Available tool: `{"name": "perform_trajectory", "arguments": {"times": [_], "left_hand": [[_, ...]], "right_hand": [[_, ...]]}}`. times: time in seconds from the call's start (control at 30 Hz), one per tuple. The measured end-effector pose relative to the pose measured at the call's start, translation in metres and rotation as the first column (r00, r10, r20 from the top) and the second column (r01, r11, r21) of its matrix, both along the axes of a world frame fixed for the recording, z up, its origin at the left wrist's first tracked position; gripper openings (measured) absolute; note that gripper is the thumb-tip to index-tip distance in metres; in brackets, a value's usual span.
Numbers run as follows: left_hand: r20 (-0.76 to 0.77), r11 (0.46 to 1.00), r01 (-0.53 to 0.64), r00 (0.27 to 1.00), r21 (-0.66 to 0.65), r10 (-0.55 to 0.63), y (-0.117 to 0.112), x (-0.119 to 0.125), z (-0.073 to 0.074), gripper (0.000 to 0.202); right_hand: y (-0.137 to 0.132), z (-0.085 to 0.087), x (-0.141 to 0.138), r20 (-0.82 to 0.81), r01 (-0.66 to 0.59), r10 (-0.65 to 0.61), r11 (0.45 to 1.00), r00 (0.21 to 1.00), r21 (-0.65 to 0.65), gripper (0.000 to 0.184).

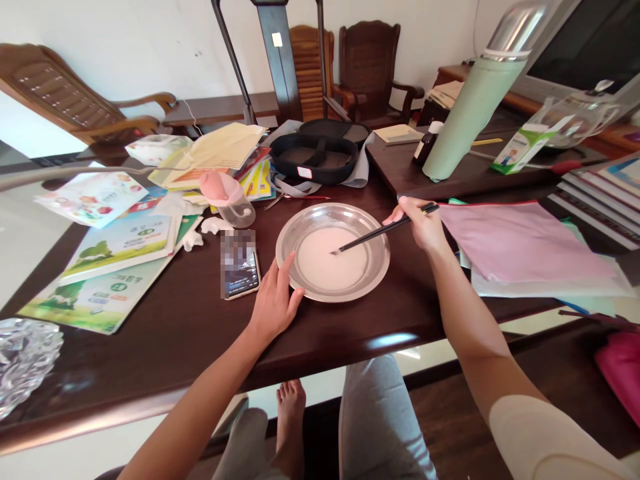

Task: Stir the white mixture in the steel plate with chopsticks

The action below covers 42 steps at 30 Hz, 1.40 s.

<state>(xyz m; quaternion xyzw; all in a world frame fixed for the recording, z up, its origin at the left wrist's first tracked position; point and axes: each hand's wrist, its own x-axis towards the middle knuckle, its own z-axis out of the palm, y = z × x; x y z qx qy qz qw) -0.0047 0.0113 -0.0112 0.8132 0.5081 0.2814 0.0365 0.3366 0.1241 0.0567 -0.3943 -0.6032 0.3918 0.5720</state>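
A shallow round metal bowl (pixel 379 267) stands on the dark table, with milky white liquid (pixel 325 267) in it. At its near-left rim is my left hand (pixel 275 300), with its fingers on the edge and its thumb against the near side. My right hand (pixel 423 223) is closed around black chopsticks (pixel 373 235) to the right of the bowl. They slant down to the left, and their tips touch the white liquid near the middle. Left of the bowl lies a phone (pixel 241 265) with a lit screen, close to my left hand.
A pink-lidded cup (pixel 227 197), booklets (pixel 120 247) and crumpled foil (pixel 27 363) lie to the left. Behind the bowl sits an open black case (pixel 315 160). A green thermos (pixel 473 107) stands at the back right, near a pink pouch (pixel 520 240).
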Motion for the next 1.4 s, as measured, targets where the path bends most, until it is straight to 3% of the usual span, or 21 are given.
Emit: {"name": "perform_trajectory", "arguments": {"times": [0.1,0.27,0.37,0.53,0.77,0.83,1.03,1.13,1.27,1.4], "left_hand": [[-0.001,1.000,0.000,1.000,-0.001,0.000,0.000,0.000,0.001,0.069],[0.003,1.000,-0.005,1.000,-0.009,0.005,0.000,0.000,0.001,0.069],[0.014,1.000,-0.004,1.000,-0.002,0.004,0.000,0.000,0.000,0.069],[0.019,1.000,-0.008,1.000,-0.011,0.008,0.000,0.000,-0.001,0.070],[0.010,1.000,-0.003,1.000,-0.006,0.003,0.000,0.000,0.001,0.069],[0.006,1.000,-0.003,1.000,0.000,0.003,0.000,0.000,0.001,0.069],[0.000,1.000,-0.007,1.000,-0.011,0.007,0.000,0.000,0.001,0.071],[-0.005,1.000,-0.008,1.000,-0.017,0.008,0.000,0.000,0.001,0.071],[0.007,1.000,-0.008,1.000,-0.018,0.008,0.000,0.000,0.001,0.070],[0.011,1.000,-0.009,1.000,-0.012,0.009,0.000,0.001,0.001,0.070]], "right_hand": [[0.000,-0.001,0.000,-0.024,-0.065,0.065,0.998,0.998,-0.010,0.050],[-0.007,0.003,-0.011,0.111,-0.244,0.248,0.969,0.962,-0.049,0.044],[-0.007,0.005,-0.011,0.139,-0.181,0.184,0.983,0.973,-0.035,0.043],[-0.002,0.002,0.002,0.037,-0.016,0.016,1.000,0.999,0.014,0.047],[-0.008,0.004,-0.010,0.141,-0.251,0.255,0.967,0.957,-0.050,0.045],[-0.009,0.005,-0.013,0.152,-0.231,0.235,0.972,0.960,-0.048,0.044],[-0.002,0.003,0.001,0.039,0.007,-0.007,1.000,0.999,0.000,0.045],[-0.002,0.000,0.002,-0.005,-0.058,0.058,0.998,0.998,0.000,0.047],[-0.006,0.001,-0.008,0.099,-0.242,0.248,0.968,0.964,-0.063,0.043],[-0.008,0.005,-0.011,0.152,-0.165,0.171,0.985,0.973,-0.046,0.044]]}}
